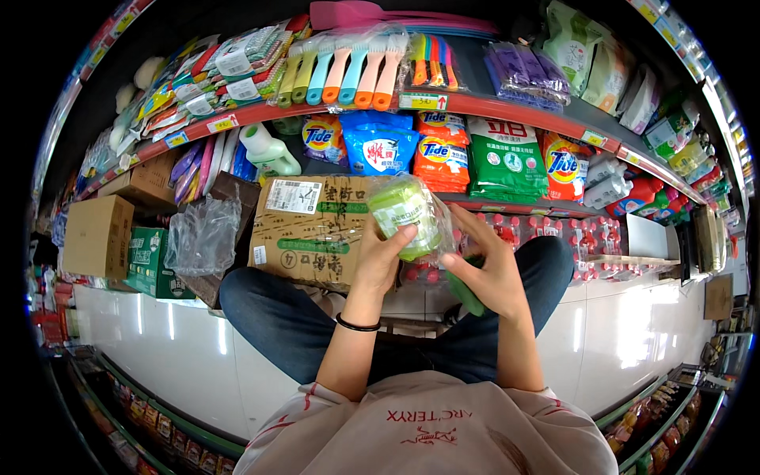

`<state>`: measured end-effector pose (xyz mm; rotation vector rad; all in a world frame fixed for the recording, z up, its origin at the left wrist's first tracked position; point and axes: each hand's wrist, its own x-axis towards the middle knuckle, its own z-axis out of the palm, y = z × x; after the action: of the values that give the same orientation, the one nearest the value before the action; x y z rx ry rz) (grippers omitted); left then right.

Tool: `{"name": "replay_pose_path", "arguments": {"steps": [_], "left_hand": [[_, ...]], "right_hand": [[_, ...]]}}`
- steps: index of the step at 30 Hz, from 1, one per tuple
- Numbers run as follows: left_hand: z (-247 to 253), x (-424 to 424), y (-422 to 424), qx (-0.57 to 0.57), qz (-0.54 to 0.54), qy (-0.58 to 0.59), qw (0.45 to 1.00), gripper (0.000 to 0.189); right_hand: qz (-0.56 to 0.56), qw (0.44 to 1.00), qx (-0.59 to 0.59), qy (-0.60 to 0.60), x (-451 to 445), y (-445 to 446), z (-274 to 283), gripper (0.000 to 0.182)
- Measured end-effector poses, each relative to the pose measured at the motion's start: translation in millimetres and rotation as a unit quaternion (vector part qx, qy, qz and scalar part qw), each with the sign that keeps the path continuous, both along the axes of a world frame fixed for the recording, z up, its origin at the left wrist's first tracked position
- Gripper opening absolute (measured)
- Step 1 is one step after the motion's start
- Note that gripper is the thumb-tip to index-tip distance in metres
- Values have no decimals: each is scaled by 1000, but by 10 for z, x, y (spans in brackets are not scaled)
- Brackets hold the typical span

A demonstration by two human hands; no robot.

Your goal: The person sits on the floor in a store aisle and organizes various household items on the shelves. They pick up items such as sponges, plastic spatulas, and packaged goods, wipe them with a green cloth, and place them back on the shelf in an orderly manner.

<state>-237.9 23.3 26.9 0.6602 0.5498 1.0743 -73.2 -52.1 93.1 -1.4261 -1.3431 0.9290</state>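
Note:
A green and white roll-shaped package (404, 217) in clear plastic wrap is held in my left hand (386, 252), the thumb across its front. Beside it, at the right edge of the wrap, my right hand (487, 261) has its fingers spread, with thumb and index apart. A green cloth-like item (466, 291) shows under the right palm; whether that hand grips it I cannot tell. Behind the package, a taped cardboard box (309, 237) stands in front of my left knee.
Upper shelf (499, 101) bears brushes (359, 68) and packed cloths. Below are detergent bags (507, 160) and a white-green bottle (267, 151). Red-capped bottles (540, 228) stand low, right. A crumpled plastic bag (205, 234), small carton (98, 234) and green box (148, 261) are at left.

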Motion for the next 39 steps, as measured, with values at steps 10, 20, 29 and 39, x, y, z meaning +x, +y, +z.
{"name": "replay_pose_path", "arguments": {"steps": [10,20,29,39], "left_hand": [[-37,37,-71,73,-24,63,995,91],[-5,-76,-97,-47,-171,-179,968,93],[301,77,-110,-92,3,-100,991,72],[320,146,-212,233,224,192,927,73]], "right_hand": [[-133,991,2,27,-113,58,-342,18],[-199,941,261,-84,-70,12,-298,17],[-152,886,335,-284,-94,-26,-224,34],[-154,980,19,124,-219,-174,-151,37]]}}
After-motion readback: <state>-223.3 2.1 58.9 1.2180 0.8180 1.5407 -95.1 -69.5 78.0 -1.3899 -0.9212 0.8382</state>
